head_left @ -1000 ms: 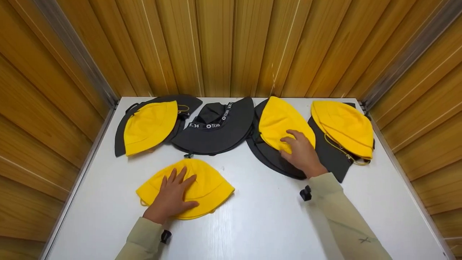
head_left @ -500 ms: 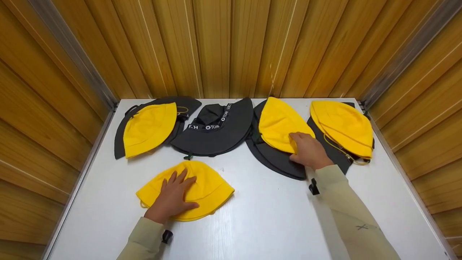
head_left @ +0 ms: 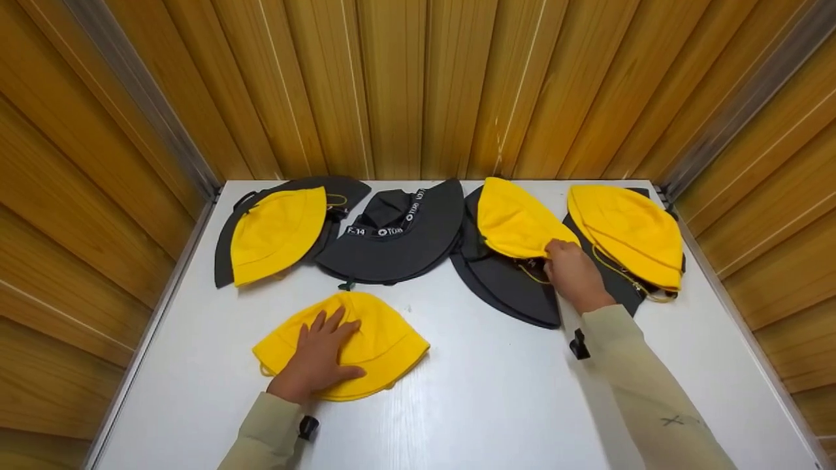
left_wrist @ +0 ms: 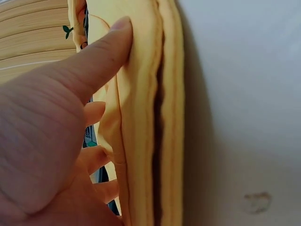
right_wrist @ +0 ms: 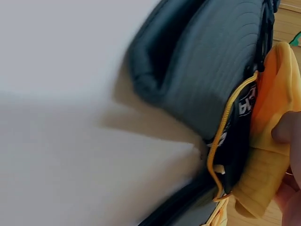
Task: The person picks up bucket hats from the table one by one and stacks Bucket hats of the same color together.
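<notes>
My left hand (head_left: 317,362) rests with spread fingers on a yellow bucket hat (head_left: 388,336) lying folded flat at the front left. In the left wrist view, the thumb (left_wrist: 106,49) lies along its doubled brim (left_wrist: 141,103). Farther right, my right hand (head_left: 578,277) pinches the lower right edge of another yellow bucket hat (head_left: 513,219), whose near edge is raised over a dark grey bucket hat (head_left: 503,290). A yellow cord (right_wrist: 218,141) hangs below the pinched hat in the right wrist view, beside a black band with white lettering.
At the back left, a yellow hat (head_left: 277,232) lies on a dark hat (head_left: 223,261). A dark hat (head_left: 392,258) with a lettered inner band sits beside it. More yellow hats (head_left: 627,228) top a dark one at right. Wood-patterned walls (head_left: 392,85) border the white table (head_left: 470,405).
My right hand has closed on the yellow hat's edge and lifted it to the right, baring the cord and more of the dark hat beneath. The left hand stays on its hat.
</notes>
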Demonstrator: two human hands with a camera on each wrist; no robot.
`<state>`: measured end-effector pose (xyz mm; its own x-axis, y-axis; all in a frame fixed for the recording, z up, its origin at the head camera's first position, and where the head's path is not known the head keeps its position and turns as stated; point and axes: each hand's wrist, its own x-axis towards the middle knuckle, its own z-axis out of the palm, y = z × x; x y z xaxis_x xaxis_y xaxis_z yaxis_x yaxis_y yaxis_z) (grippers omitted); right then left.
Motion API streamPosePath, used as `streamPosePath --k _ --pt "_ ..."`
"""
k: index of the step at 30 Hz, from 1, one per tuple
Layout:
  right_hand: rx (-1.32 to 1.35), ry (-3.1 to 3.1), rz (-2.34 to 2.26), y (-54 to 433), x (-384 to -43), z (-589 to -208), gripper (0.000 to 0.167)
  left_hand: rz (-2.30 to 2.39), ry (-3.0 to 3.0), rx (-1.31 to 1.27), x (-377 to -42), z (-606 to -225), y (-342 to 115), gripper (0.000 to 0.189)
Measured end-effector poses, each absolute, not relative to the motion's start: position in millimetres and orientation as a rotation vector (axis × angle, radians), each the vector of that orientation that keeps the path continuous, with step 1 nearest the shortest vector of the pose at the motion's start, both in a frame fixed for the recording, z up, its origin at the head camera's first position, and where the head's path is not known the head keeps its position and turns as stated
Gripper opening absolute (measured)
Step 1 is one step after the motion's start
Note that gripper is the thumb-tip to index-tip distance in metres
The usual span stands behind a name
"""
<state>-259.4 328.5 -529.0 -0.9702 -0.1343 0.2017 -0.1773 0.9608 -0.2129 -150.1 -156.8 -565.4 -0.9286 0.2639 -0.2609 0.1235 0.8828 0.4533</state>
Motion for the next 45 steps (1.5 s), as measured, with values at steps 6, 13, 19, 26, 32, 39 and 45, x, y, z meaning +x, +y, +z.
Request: streamPosePath --k 6,13,19,26,32,39,45 --pt "0.194 -2.789 0.356 336.1 -258.9 -531.7 0.02 0.628 2.731 0.298 -150.2 -564.4 -158.1 0.087" --pt "0.057 -2.607 0.531 335.5 -254.9 -500.1 0.025 0.628 2.731 0.297 -150.0 -564.3 -157.8 0.09" --pt "0.062 -2.489 0.644 331.9 -235.1 -455.6 0.031 0.588 2.762 0.286 -151.6 -555.3 -150.6 0.096" --pt "0.219 -2.416 0.748 316.9 -198.3 -411.8 0.032 0.799 2.908 0.363 -178.0 -488.1 -112.6 0.102" --pt "0.367 -2.365 0.844 302.5 -181.0 -393.7 0.028 1.119 2.865 0.553 -208.3 -439.6 -87.7 0.097" --pt "0.443 -2.379 0.972 293.0 -173.0 -387.2 0.027 1.353 2.642 0.619 -229.4 -426.8 -76.4 0.082" --pt "0.431 -2.463 1.093 291.8 -176.1 -384.9 0.031 1.562 2.472 0.625 -233.2 -430.5 -81.7 0.029"
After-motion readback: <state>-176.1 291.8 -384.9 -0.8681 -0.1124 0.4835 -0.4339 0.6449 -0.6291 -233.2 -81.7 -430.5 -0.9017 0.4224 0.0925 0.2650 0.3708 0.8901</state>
